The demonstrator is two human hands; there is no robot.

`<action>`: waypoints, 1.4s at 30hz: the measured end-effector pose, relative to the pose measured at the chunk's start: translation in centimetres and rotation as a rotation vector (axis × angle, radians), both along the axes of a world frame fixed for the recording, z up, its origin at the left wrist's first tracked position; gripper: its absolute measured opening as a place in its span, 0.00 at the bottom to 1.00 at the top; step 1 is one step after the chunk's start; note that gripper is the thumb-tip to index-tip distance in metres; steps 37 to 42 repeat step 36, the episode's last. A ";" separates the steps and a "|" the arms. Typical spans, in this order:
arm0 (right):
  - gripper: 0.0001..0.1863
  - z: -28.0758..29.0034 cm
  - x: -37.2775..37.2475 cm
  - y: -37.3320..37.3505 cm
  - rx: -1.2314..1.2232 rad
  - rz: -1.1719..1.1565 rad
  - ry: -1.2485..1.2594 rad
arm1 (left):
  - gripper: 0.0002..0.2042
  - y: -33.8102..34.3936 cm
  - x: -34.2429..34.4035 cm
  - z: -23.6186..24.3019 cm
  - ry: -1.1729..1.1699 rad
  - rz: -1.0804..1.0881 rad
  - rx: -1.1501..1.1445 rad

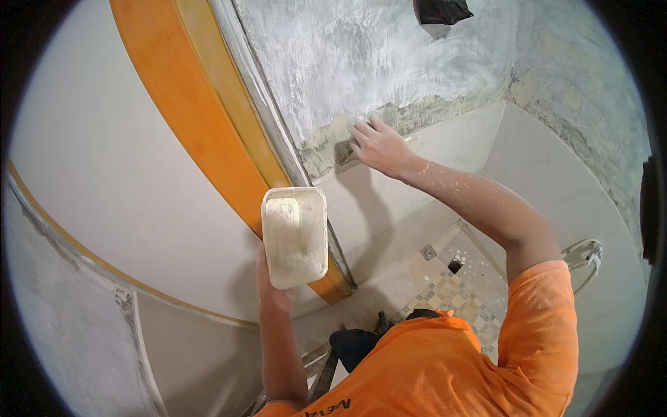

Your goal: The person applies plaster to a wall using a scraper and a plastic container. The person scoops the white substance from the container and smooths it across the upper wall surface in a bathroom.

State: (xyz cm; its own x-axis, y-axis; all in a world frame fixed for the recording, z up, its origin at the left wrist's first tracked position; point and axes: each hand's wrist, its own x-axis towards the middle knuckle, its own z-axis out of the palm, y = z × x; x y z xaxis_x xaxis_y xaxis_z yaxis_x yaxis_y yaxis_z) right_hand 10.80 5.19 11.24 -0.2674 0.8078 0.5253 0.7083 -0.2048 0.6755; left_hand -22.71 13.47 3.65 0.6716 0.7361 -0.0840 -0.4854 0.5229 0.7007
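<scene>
My left hand (274, 292) grips a white rectangular tub (295, 236) from below; the tub holds pale putty and is held up beside an orange door frame (208, 118). My right hand (379, 146) is stretched out to the grey plastered wall (375, 55), pressed at the lower edge of the plaster just above the white wall tiles (451, 139). Its fingers are closed around a small tool that is mostly hidden against the wall. White splatter dots my right forearm. I wear an orange shirt.
A white door panel (118, 181) fills the left. Far below lies a patterned tiled floor (451, 292) with a square drain (429, 252). A ladder or stand (326, 368) is under me. A hose loop (583, 254) hangs on the right wall; a dark bag (441, 10) hangs at the top.
</scene>
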 end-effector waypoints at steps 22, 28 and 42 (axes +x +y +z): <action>0.07 2.8 -1.1 -5.0 0.139 -0.101 0.026 | 0.25 2.3 -1.9 -1.8 0.046 -0.007 0.071; 0.05 0.7 -1.6 -2.5 0.020 -0.097 -0.019 | 0.25 2.5 -2.6 -2.3 -0.008 -0.004 0.078; 0.07 -0.1 -2.2 -0.4 -0.065 -0.067 -0.098 | 0.25 2.9 -2.8 -2.2 -0.065 0.023 0.023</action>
